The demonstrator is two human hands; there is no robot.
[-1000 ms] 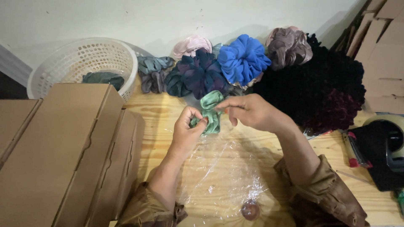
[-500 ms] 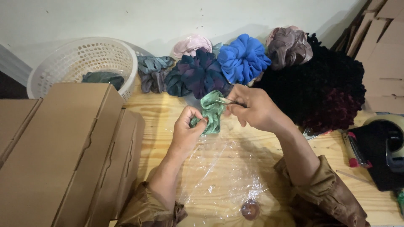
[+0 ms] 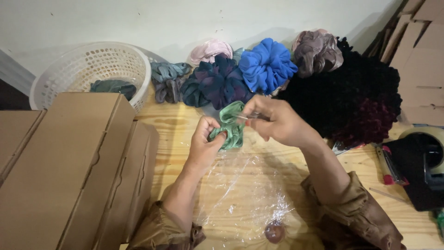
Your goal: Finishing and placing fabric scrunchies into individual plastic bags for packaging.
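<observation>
Wooden table (image 3: 185, 125) against a pale wall, scrunchies (image 3: 277, 69) heaped at the far side. Left hand (image 3: 206, 143) pinches the green scrunchie (image 3: 231, 127) at its near left; right hand (image 3: 277, 122) grips its far edge. It sits above the clear bag (image 3: 240, 199), not yet inside. Boxes (image 3: 69, 166) stand left.

Place: small packing workshop | evidence: stacked cardboard boxes (image 3: 69, 162), tape dispenser (image 3: 428, 162), scrunchie pile (image 3: 277, 78), wooden worktable (image 3: 175, 125)

Both hands raised, close together: left (image 3: 203, 143) fingers curled, right (image 3: 273, 122) pinching.
</observation>
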